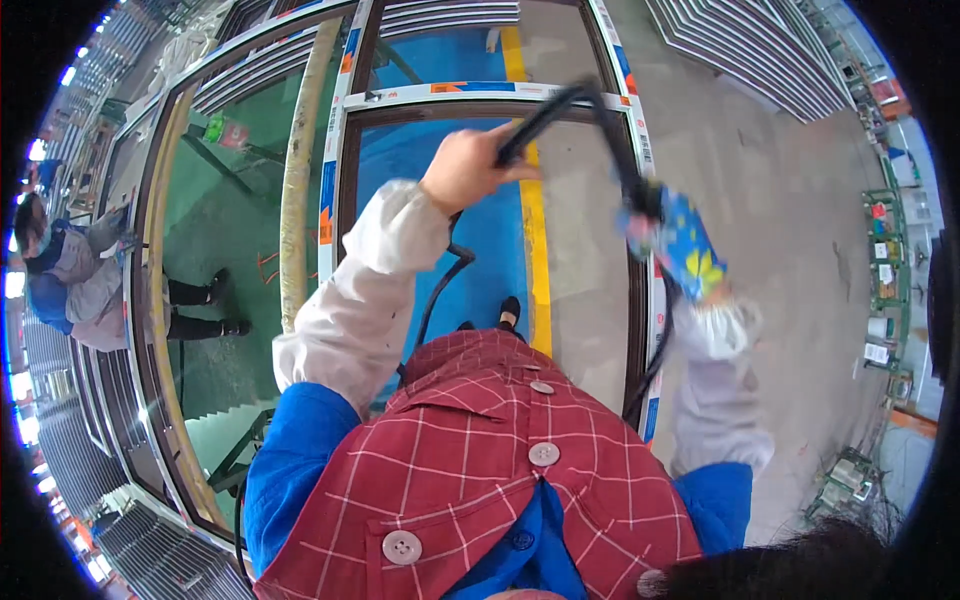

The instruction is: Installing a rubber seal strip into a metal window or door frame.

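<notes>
A black rubber strip (618,140) bends in a loop between my two hands, above a large window frame (335,165) with dark bars and white protective tape. My bare left hand (468,170) is closed on one part of it, over the frame's opening. From there a length droops down toward my apron. My right hand (680,240), in a blue flowered glove or cuff, grips the strip near the frame's right bar; motion blurs its fingers. Another length hangs below it beside that bar.
At the left, another person (80,270) stands beside a second frame (165,130). A film-wrapped bar (300,170) lies between the frames. Stacked profiles (750,50) are at the far right, and green racks (880,240) with small items line the right edge.
</notes>
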`<state>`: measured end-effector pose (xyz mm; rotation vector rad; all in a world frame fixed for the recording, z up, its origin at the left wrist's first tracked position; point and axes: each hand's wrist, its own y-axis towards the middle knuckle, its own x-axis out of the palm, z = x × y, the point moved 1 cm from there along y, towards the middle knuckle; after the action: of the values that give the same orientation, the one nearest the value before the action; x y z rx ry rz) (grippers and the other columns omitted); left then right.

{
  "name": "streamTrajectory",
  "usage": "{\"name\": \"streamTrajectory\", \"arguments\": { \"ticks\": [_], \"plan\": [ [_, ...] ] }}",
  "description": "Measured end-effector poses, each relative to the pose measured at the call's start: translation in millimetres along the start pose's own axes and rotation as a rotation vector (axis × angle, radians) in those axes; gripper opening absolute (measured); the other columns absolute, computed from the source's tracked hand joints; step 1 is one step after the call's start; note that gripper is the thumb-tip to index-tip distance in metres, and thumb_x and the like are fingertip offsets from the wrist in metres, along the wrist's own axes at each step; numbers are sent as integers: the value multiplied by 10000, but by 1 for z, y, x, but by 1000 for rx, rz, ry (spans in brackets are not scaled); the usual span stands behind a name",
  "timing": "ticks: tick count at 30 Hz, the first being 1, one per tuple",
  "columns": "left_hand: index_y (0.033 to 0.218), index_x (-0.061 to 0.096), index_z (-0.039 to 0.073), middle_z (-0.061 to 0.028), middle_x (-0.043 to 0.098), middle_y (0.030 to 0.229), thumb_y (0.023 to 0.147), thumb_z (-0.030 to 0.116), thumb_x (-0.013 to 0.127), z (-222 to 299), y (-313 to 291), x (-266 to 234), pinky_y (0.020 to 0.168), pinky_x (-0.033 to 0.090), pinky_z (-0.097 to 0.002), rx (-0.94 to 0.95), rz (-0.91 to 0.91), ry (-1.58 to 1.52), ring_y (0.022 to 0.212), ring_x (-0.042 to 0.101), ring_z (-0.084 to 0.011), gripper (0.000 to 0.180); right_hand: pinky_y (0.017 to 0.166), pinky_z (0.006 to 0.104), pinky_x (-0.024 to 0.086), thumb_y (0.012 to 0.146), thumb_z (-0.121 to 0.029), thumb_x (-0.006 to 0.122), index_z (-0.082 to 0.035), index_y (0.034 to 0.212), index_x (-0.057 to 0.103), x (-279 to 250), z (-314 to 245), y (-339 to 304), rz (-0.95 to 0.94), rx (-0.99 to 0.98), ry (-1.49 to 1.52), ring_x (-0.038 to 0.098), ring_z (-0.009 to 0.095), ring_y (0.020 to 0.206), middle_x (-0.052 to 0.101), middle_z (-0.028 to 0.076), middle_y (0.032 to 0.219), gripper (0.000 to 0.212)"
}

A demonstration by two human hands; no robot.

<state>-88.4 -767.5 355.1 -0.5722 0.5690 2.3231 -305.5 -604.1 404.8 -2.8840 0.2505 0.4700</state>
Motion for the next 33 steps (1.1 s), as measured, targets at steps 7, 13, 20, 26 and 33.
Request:
{"name": "streamTrajectory", "arguments": {
  "ticks": [7, 13, 20, 26, 33],
  "plan": [
    [872, 615, 39, -40, 611, 768, 701, 40, 717, -18, 6, 7, 712, 473, -295, -45, -757, -284, 757, 592, -146, 199, 643, 284, 444, 929, -280, 435, -62, 1105, 571, -99, -69, 46, -573, -292, 846, 552, 175, 778, 585, 107, 1016, 311],
    [920, 614, 63, -85, 632, 843, 752, 95, 670, -106, -42, 68, 791, 455, -364, 10, -1074, 168, 785, 604, -220, 180, 457, 243, 270, 902, -212, 533, -57, 968, 520, -228, -57, 26, 322, -302, 955, 309, 117, 564, 325, 2, 631, 169],
    [1023, 602, 32, -41, 628, 925, 687, -52, 692, -93, -9, -110, 770, 483, -285, -236, -127, 0, 865, 590, -139, 358, 463, 246, 389, 885, -248, 514, -95, 912, 523, -278, 13, 48, -40, -180, 699, 468, 121, 567, 484, 28, 725, 155],
    [1030, 597, 27, -12, 582, 753, 787, 86, 659, -71, 34, -264, 594, 453, -228, -201, 396, -100, 613, 541, -91, 259, 412, 184, 344, 893, -346, 530, -84, 1012, 583, -176, 60, 85, 544, -163, 318, 481, 52, 531, 561, -28, 729, 293],
    [935, 633, 66, -32, 604, 686, 730, 188, 701, -200, 52, -245, 616, 450, -283, -366, 11, 338, 633, 555, -116, 248, 387, 194, 319, 896, -304, 550, -92, 934, 578, -72, 66, 157, 615, 41, 340, 449, 50, 455, 542, -23, 651, 217]
  ]
}}
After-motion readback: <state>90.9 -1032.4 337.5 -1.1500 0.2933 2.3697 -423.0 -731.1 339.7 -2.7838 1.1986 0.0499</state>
